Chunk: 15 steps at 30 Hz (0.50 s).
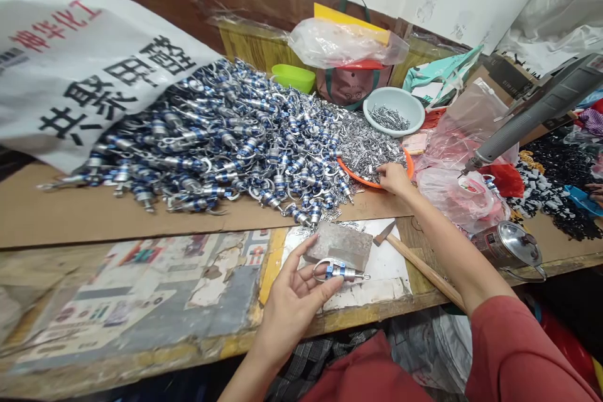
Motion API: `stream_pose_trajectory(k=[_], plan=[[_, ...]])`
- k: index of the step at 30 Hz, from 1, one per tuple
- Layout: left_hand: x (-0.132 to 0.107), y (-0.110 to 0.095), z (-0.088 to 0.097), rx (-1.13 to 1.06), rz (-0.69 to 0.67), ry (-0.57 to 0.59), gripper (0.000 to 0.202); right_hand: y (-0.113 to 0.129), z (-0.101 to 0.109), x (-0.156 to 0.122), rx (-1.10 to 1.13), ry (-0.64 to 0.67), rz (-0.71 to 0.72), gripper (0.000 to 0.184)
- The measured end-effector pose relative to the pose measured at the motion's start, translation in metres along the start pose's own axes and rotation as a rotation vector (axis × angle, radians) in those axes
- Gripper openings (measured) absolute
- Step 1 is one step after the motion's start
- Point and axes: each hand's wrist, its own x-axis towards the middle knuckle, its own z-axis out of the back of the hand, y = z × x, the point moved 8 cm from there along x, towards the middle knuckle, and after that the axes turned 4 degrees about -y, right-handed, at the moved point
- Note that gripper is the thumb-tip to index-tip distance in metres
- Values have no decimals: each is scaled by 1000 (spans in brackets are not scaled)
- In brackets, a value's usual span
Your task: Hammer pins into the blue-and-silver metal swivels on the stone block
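My left hand (296, 295) is closed around a silver-and-blue metal fitting (343, 272) with a curved hook and a thin pin end. It holds the fitting low in front of a grey metal block (346, 245). My right hand (394, 177) reaches to the front rim of an orange basin (409, 166) heaped with small silver metal pieces (372, 151). Its fingers are bent together at the pieces, and what they pinch is too small to make out. A wooden-handled hammer (424, 270) lies beneath my right forearm.
A large heap of similar silver-and-blue fittings (226, 138) covers cardboard on the left, partly under a white sack (94, 69). A pale bowl (414, 103) of pins stands behind the basin. An electric screwdriver (527, 119) hangs at right, above a lidded metal pot (513, 248).
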Motion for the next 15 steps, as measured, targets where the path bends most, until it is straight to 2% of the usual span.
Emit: stream_pose_trajectory(k=[3,8,15], plan=[[1,-1,1,0,7,-10,81,-5,-2,1,19,-7,36,28],[0,-2,0,-20,7,-17,80,-7,-3,4,38,-46,66,30],[-1,-3,-2,-40,16,-16,80,-8,-3,2,87,-102,61,19]])
